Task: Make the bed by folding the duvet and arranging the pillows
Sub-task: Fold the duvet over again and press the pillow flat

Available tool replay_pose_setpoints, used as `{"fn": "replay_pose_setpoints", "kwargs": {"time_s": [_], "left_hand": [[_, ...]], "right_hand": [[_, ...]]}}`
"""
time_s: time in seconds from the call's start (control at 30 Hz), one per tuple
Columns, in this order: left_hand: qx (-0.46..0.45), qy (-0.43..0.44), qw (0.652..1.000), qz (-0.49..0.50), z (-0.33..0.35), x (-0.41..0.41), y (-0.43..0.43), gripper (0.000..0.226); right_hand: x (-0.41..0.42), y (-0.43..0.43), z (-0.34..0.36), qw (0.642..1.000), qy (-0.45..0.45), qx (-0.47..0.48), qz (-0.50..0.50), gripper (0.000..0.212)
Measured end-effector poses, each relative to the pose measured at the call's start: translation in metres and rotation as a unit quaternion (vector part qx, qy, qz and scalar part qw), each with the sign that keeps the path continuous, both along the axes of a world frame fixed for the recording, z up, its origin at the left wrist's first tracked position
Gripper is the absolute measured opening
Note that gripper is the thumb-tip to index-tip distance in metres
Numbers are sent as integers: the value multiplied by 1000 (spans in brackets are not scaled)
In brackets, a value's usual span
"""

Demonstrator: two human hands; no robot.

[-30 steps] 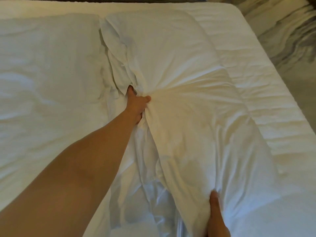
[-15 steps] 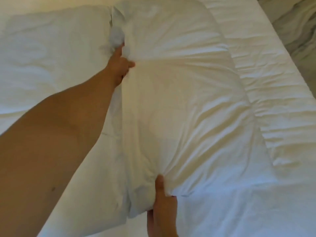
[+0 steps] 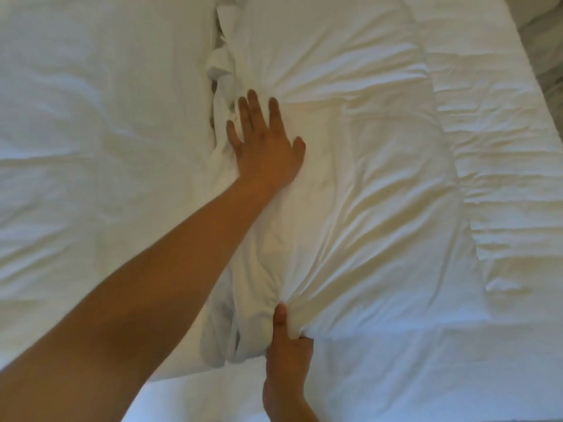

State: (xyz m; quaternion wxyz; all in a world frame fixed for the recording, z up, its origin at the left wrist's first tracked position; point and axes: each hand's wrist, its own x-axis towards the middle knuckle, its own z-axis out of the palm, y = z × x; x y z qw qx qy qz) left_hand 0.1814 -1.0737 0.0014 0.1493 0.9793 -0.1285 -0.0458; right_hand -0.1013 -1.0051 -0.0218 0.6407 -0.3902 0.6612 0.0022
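Observation:
A white pillow [image 3: 359,178] lies on the right half of the bed, its loose case bunched along its left side. My left hand [image 3: 265,141] rests flat on that pillow near its left edge, fingers spread, holding nothing. My right hand [image 3: 288,345] pinches the pillow's near corner, thumb on top of the gathered cloth. A second white pillow [image 3: 97,153] lies flat beside it on the left. Under both is the white bedding [image 3: 426,376]; I cannot tell sheet from duvet.
The bed's right edge [image 3: 518,147] runs diagonally down the right side, with a strip of grey patterned floor [image 3: 545,41] beyond it at the top right. White bedding fills the foreground.
My left hand has let go of the bunched pillowcase and now lies flat and open on the pillow. The right hand keeps its hold on the near corner. The view has moved closer.

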Motion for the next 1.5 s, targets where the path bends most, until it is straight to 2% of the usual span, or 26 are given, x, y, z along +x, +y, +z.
{"fn": "replay_pose_setpoints", "kwargs": {"time_s": [0.07,0.13,0.2,0.23,0.27,0.3,0.33,0.37,0.4,0.43,0.47,0.5,0.57,0.63,0.67,0.73,0.87,0.93,1.03,1.1,1.2,1.37,1.5], "left_hand": [[18,0,999,-30,-29,-37,8,84],[28,2,999,-28,-56,-50,21,81],[27,3,999,-35,-64,-46,27,79],[24,5,999,-40,-66,-43,26,78],[21,3,999,-41,-67,-39,26,77],[16,-2,999,-41,-67,-37,25,76],[14,-5,999,-40,-67,-38,26,76],[12,-8,999,-37,-68,-39,27,75],[9,-14,999,-34,-70,-40,28,74],[4,-21,999,-31,-71,-41,29,73],[-2,-28,999,-31,-72,-41,29,72],[-7,-38,999,-31,-73,-40,29,71],[-22,-55,998,-19,-78,-38,31,68],[-43,-48,998,23,-86,-37,37,66],[-59,-34,996,50,-90,-38,40,66],[-70,0,994,81,-96,-40,42,68],[-50,45,994,88,-81,-31,33,74],[-40,-12,996,78,-61,-19,26,75],[-53,-140,989,8,-30,21,12,75],[-34,-162,986,-11,-16,64,-2,74],[17,-149,989,10,-11,139,-24,75],[49,-96,994,35,-60,220,-38,74],[37,-122,991,44,-136,234,-39,69]], "right_hand": [[-7,-10,9,994,32,44,100,81],[-11,-31,30,957,67,117,256,62],[-8,-58,64,864,114,205,446,62],[-3,-73,80,811,123,224,526,60],[7,-88,92,775,114,205,587,56],[21,-102,103,772,87,139,614,48],[38,-114,109,789,50,29,612,41],[59,-125,110,803,13,-107,587,36],[85,-133,107,794,-13,-250,554,35],[113,-140,100,752,-24,-380,538,43],[141,-147,87,689,-19,-479,543,56],[168,-156,71,631,-2,-534,563,67],[206,-185,34,555,59,-563,610,78],[214,-217,-5,512,123,-549,649,82],[208,-230,-21,505,136,-541,659,82],[198,-241,-36,515,132,-532,659,81],[202,-240,-25,535,94,-531,650,76],[214,-245,-15,523,64,-562,637,74],[258,-257,3,505,35,-596,623,72],[297,-265,16,502,36,-611,611,71],[358,-277,30,505,36,-624,595,72],[460,-304,22,487,56,-616,616,78],[489,-324,-50,477,72,-626,612,78]]}}
